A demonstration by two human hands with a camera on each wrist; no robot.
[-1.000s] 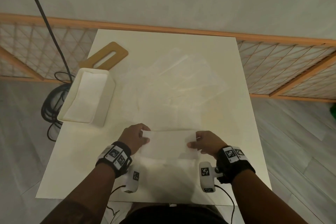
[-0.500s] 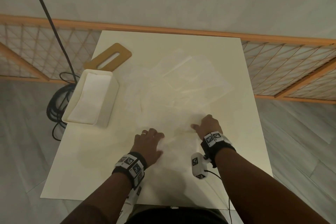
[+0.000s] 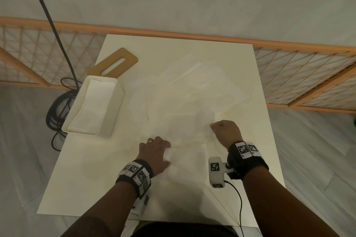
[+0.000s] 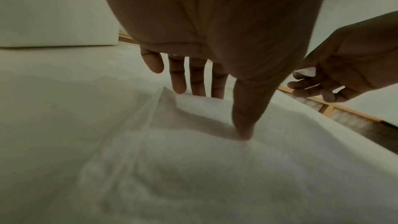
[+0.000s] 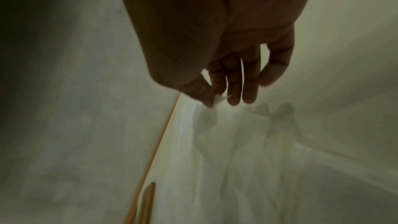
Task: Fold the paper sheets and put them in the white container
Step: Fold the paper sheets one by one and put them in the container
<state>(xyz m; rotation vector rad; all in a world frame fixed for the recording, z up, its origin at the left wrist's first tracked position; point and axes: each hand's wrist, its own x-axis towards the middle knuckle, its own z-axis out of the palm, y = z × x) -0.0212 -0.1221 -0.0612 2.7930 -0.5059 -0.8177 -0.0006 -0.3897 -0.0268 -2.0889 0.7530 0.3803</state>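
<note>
— Left hand (image 3: 156, 152), state?
— Flat on the near sheet (image 3: 185, 161), fingers straight, thumb tip pressing into the paper; wrist view shows the sheet's left edge raised a little beside the fingers (image 4: 178, 77).
— Right hand (image 3: 226, 132)?
— Curled. Thumb and forefinger pinch a corner of thin paper; a white scrap shows between them in both wrist views. Other fingers hang loosely bent.
— Where do the sheets lie?
— Near sheet on the desk (image 3: 81, 179), between the two wrists. Loose pile of translucent sheets (image 3: 188, 90) spread over the desk's middle and far part, overlapping; edges hard to separate.
— Container?
— White container (image 3: 115, 109) at the desk's left edge, long side running away from the person, white paper lying inside it. Well apart from both hands.
— Anything else?
— Wooden lid with a slot (image 3: 115, 62) just behind the container. Black cable (image 3: 57, 109) coiled on the floor left of the desk. Wooden lattice panel (image 3: 300, 81) along the wall.
</note>
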